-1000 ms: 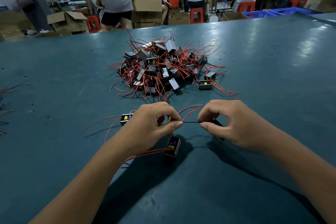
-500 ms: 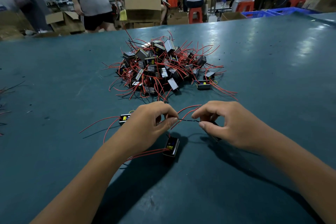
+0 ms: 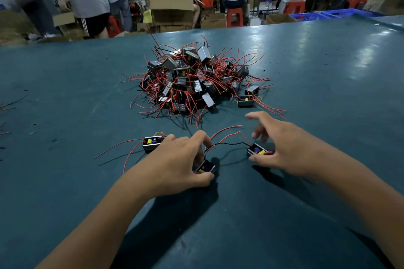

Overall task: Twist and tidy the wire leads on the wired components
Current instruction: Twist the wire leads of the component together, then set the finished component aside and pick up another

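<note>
At lower centre my left hand [image 3: 175, 159] grips one small component [image 3: 206, 168] while my right hand [image 3: 282, 148], fingers spread, rests by another [image 3: 258, 150]; they look light, the black lead [image 3: 227, 144] between them limp, so I'd pinch it near its ends.
</note>
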### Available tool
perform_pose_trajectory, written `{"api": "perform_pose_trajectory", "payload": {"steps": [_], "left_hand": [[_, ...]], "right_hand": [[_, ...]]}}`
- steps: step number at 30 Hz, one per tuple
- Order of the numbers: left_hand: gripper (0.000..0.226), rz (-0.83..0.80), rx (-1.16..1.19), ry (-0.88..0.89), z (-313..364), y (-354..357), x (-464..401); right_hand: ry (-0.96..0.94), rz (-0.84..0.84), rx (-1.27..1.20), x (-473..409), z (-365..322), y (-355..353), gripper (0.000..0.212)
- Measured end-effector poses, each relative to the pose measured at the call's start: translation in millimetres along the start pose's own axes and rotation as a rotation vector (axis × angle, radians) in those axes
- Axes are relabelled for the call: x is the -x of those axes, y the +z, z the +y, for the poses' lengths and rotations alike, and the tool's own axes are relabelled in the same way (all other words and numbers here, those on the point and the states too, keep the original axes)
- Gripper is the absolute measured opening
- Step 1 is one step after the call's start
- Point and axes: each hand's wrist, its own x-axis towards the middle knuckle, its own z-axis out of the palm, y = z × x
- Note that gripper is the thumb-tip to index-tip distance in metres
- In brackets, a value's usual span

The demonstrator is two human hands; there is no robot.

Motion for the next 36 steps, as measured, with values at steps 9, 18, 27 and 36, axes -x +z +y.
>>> {"api": "perform_pose_trajectory", "payload": {"steps": [9,18,27,36], "left_hand": [[0.038,-0.013,0.015,-0.016,-9,0,-1],[0.044,0.294,0.351,-0.205,28,27,-11],[0.063,0.192,0.603,-0.056,31,23,-10],[0.068,0.072,0.58,0.008,31,27,-10]], "right_hand": [[0.151,0.159,0.003,-1,18,-23,0.045],[0.187,0.187,-0.255,2,-26,15,0.018],[0.268,0.198,-0.565,1,-25,20,0.038],[0.262,0.127,-0.349,-2,-18,18,0.021]]}}
